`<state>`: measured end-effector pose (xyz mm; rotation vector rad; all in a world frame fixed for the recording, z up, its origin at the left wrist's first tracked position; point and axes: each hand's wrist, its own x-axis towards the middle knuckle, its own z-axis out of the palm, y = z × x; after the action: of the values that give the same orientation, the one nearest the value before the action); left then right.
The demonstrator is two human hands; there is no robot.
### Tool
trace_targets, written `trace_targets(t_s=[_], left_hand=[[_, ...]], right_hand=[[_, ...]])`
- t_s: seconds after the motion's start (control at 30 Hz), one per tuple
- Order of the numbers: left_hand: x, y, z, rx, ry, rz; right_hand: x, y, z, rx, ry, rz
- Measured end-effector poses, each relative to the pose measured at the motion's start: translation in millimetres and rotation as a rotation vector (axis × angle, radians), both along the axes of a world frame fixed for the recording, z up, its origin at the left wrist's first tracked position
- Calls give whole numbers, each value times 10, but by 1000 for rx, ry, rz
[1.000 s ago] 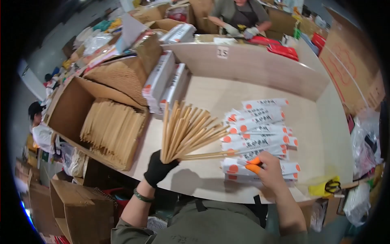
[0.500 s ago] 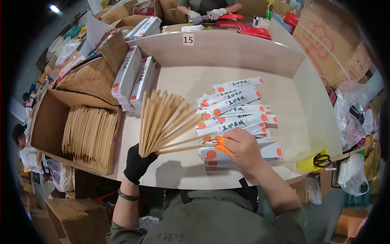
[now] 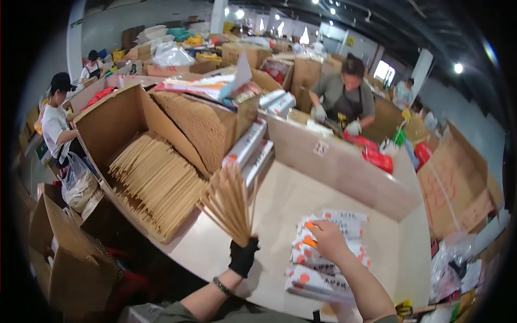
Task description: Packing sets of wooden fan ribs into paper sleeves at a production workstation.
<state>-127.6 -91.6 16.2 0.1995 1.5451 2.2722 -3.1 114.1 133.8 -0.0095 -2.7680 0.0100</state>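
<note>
My left hand (image 3: 244, 257), in a black glove, grips the lower ends of a fanned bundle of wooden chopsticks (image 3: 230, 207), held upright near the table's front. Over the paper chopstick sleeves (image 3: 320, 267), white with orange-red dots, is my right hand (image 3: 329, 241). Orange covers sit on its thumb and a finger, which are curled toward each other at the pile; what lies between them cannot be made out. Beside my left hand stands an open cardboard box (image 3: 123, 114) with many loose chopsticks (image 3: 156, 183) in it.
Further stacked chopsticks (image 3: 188, 126) stand behind the box, with bundled sleeves (image 3: 245, 144) beside them. A low partition (image 3: 344, 164) crosses the table's far side; beyond it a gloved co-worker (image 3: 344, 99) handles red packets (image 3: 377, 160). A large carton (image 3: 458, 185) leans at the right.
The view has tilted up and swung left. My right hand has moved from the pair of chopsticks it was drawing out of the bundle to the sleeves. My left hand still holds the bundle.
</note>
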Motion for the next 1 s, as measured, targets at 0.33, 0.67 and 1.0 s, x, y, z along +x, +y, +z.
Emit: trace_targets(t_s=[0.33, 0.67, 1.0], left_hand=[[-729, 68, -390, 13, -52, 210], [-938, 116, -435, 76, -252, 196], [-902, 43, -236, 112, -323, 182]], right_hand=[[-3261, -418, 1747, 596, 546, 285], [-3760, -96, 1736, 793, 30, 112], [-1354, -144, -15, 187, 74, -151]])
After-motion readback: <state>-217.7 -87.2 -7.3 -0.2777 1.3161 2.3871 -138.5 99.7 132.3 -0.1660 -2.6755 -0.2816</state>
